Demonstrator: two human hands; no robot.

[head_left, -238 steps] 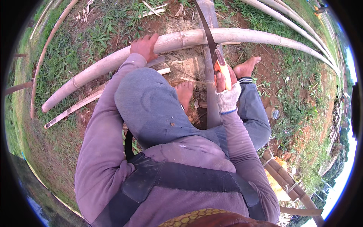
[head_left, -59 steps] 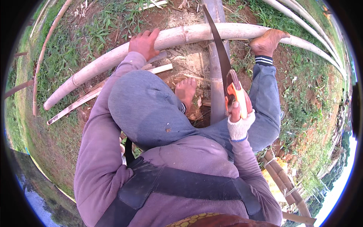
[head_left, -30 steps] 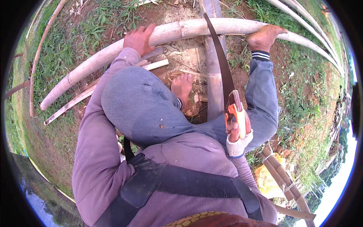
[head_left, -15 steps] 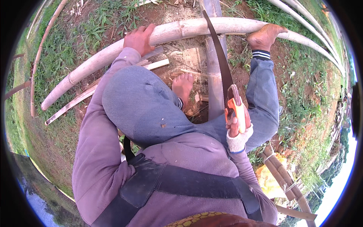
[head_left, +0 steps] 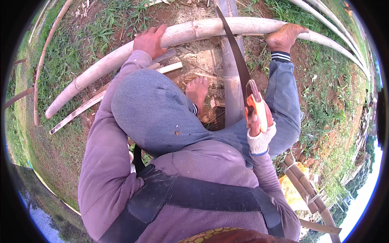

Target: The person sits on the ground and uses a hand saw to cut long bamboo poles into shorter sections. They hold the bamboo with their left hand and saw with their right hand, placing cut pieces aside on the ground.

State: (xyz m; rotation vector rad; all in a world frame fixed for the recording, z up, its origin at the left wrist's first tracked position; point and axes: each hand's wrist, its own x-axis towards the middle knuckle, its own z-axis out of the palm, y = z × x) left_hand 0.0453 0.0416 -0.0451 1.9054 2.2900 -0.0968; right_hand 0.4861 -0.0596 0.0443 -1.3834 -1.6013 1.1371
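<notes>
A thick pale bamboo pole (head_left: 178, 35) lies crosswise in front of me, bending away at both ends. My left hand (head_left: 150, 42) is closed over it left of the middle. In my right hand (head_left: 259, 125), which wears a white fingerless glove, is a handsaw (head_left: 238, 56) with an orange grip and a long dark curved blade. The blade lies across the pole right of the middle, its tip past the far side. Whether the teeth have cut into the pole cannot be made out. My bare right foot (head_left: 285, 35) presses on the pole farther right.
A thicker greyish bamboo log (head_left: 232, 91) runs away from me beneath the pole. My other foot (head_left: 197, 90) rests on the ground beside sawdust (head_left: 208, 56). Split bamboo strips (head_left: 77, 116) lie at left. More poles (head_left: 340, 30) lie at far right; tied bamboo (head_left: 302, 184) stands at lower right.
My right hand and the saw's handle have shifted slightly right and away from me, the blade still across the pole. The left hand keeps its hold on the pole.
</notes>
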